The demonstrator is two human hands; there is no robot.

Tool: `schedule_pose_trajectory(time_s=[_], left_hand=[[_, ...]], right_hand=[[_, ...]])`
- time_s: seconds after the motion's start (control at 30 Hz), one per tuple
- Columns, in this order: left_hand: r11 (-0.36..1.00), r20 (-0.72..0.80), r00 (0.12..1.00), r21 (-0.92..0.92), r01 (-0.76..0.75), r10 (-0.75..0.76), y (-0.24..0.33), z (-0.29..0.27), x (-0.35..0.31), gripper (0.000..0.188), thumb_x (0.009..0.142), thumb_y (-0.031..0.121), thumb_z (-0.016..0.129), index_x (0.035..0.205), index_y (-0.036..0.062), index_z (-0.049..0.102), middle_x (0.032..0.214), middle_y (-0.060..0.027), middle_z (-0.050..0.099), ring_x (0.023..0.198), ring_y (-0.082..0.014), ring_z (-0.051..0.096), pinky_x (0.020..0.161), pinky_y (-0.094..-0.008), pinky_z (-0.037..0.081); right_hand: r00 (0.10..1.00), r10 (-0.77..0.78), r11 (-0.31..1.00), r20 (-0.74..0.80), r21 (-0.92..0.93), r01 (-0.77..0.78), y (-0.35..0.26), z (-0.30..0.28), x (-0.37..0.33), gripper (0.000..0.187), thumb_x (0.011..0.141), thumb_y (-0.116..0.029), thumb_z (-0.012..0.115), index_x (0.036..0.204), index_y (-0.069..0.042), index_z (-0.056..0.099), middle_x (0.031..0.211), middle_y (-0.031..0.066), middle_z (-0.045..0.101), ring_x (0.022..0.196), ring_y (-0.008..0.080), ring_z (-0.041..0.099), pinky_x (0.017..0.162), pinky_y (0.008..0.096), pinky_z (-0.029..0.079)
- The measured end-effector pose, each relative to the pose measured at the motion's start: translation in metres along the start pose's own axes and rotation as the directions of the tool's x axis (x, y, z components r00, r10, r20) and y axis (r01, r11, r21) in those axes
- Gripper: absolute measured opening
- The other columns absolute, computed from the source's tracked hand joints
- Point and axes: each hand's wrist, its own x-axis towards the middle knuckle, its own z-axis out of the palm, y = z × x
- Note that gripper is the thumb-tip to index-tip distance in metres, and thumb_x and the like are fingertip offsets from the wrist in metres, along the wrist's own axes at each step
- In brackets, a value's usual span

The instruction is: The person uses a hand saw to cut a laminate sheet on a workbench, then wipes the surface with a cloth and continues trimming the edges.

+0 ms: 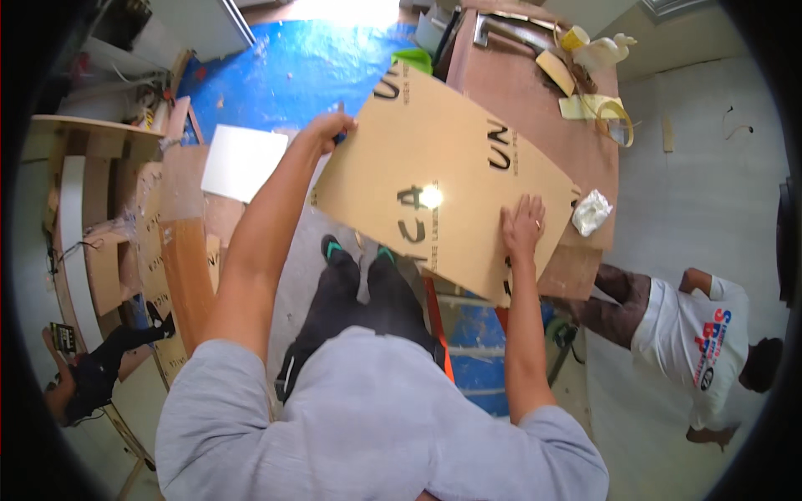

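Nearest the camera are the person's grey shirt and dark trousers, with both bare forearms reaching up and away to a large brown panel (pixel 434 179). The panel hangs partly over the near edge of a reddish-brown table (pixel 535 100), tilted, its long axis running from upper left down to lower right across the view. The right hand (pixel 523 227) is the nearer one: it lies flat and spread, palm down, on the panel's near right part, pressing and not gripping. The left hand (pixel 327 128) is farther out, at the panel's left edge near its far corner, fingers curled around that edge; something dark blue shows just under the fingers, but what it is cannot be told. So the panel lies between the two hands, with most of its length toward the left one. A crumpled white rag (pixel 591 211) sits on the table just beside the panel's right edge. Farther along the table lie yellow tape rolls (pixel 614 117) and pale strips. Below the panel is a pale floor, and beyond it a blue tarp (pixel 292 71) with a white board (pixel 242 161) at its near edge. Curved plywood pieces (pixel 117 234) stand at the left. Another person in a white shirt (pixel 702 334) crouches at the right, well apart.
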Motion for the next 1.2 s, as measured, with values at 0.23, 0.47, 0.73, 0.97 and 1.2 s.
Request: schedule_pose_trajectory(time_s=[0.23, 0.47, 0.73, 0.97, 1.2], left_hand=[[0.987, 0.081, 0.996, -0.159, -0.032, 0.045, -0.022, 0.005, 0.002, 0.017, 0.099, 0.007, 0.061, 0.111, -0.0039, 0.065, 0.106, -0.0121, 0.065, 0.081, -0.0221, 0.067, 0.078, -0.0405, 0.060], [0.986, 0.084, 0.983, -0.016, -0.165, 0.165, -0.029, -0.069, -0.056, 0.030, 0.101, 0.006, 0.057, 0.131, 0.0027, 0.063, 0.107, -0.0112, 0.063, 0.074, -0.0180, 0.065, 0.069, -0.0340, 0.060], [0.972, -0.086, 0.996, 0.235, -0.004, 0.025, -0.203, -0.210, -0.076, 0.034, 0.095, 0.001, 0.049, 0.121, 0.0113, 0.069, 0.069, -0.0001, 0.052, 0.050, -0.0114, 0.044, 0.044, -0.0305, 0.040], [0.896, -0.159, 0.970, 0.381, 0.230, -0.182, -0.271, -0.238, -0.179, 0.033, 0.092, -0.001, 0.060, 0.123, 0.0070, 0.067, 0.081, -0.0060, 0.061, 0.049, -0.0152, 0.055, 0.041, -0.0323, 0.043], [0.847, -0.272, 0.945, 0.446, 0.289, -0.179, -0.235, -0.200, -0.251, 0.045, 0.091, 0.000, 0.062, 0.135, 0.0077, 0.063, 0.085, -0.0037, 0.057, 0.053, -0.0121, 0.052, 0.045, -0.0292, 0.041]], right_hand=[[0.968, 0.199, 0.979, 0.155, -0.080, -0.188, -0.007, 0.009, -0.008, 0.079, 0.105, -0.057, 0.039, 0.166, -0.012, 0.016, 0.174, 0.0176, 0.004, 0.159, 0.0408, 0.002, 0.124, 0.0620, 0.009], [0.921, 0.278, 0.960, 0.274, -0.097, -0.261, -0.004, 0.005, 0.002, 0.081, 0.106, -0.060, 0.035, 0.167, -0.016, 0.006, 0.174, 0.0127, -0.008, 0.160, 0.0376, -0.007, 0.125, 0.0614, 0.007], [0.974, 0.222, 0.963, 0.048, -0.167, -0.211, 0.016, 0.012, 0.035, 0.063, 0.100, -0.045, 0.052, 0.154, -0.013, 0.046, 0.161, 0.0181, 0.039, 0.149, 0.0368, 0.037, 0.121, 0.0470, 0.033], [0.958, -0.170, 0.867, -0.232, 0.427, 0.258, -0.141, -0.002, 0.137, 0.025, 0.094, -0.023, 0.066, 0.105, -0.002, 0.074, 0.106, 0.0186, 0.073, 0.103, 0.0359, 0.068, 0.092, 0.0403, 0.052], [0.864, -0.475, 0.740, 0.165, 0.607, 0.291, -0.262, 0.030, 0.271, 0.033, 0.095, -0.019, 0.065, 0.121, -0.001, 0.071, 0.123, 0.0209, 0.071, 0.113, 0.0362, 0.067, 0.099, 0.0398, 0.052]])
